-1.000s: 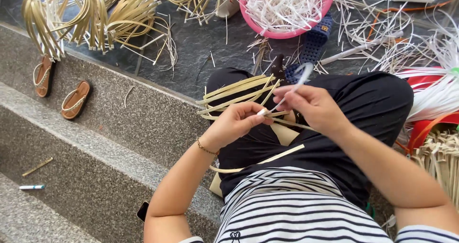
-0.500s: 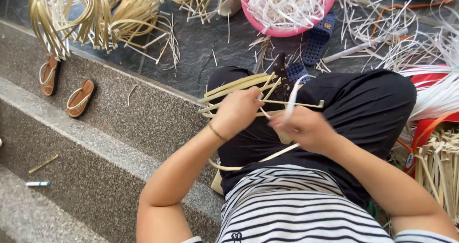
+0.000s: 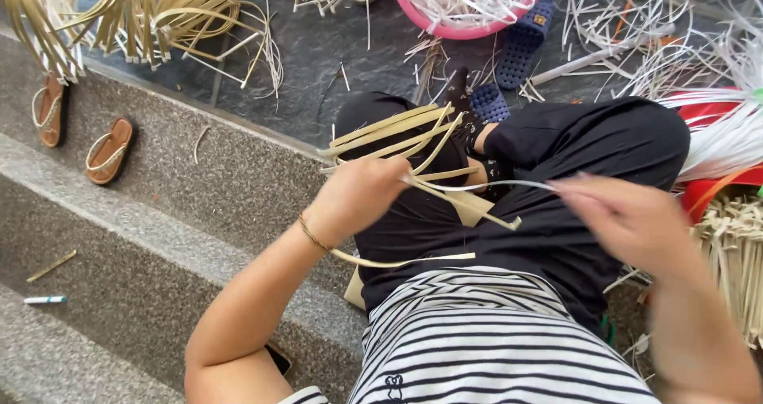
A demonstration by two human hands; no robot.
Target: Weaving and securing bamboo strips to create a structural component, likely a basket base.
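Stretching over the lap, a white strip [image 3: 485, 186] pinched between both hands, left hand [image 3: 358, 197] closed on the tan strip bundle [image 3: 397, 138], right hand [image 3: 628, 217] blurred, fingers closed on the strip's end, pink basin [image 3: 469, 27] beyond the bundle, sandals [image 3: 107, 151] far left of it.

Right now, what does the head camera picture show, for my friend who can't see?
A seated person's left hand grips a bundle of flat tan weaving strips while the blurred right hand pulls a thin white strip. Brown sandals lie on grey stone steps.
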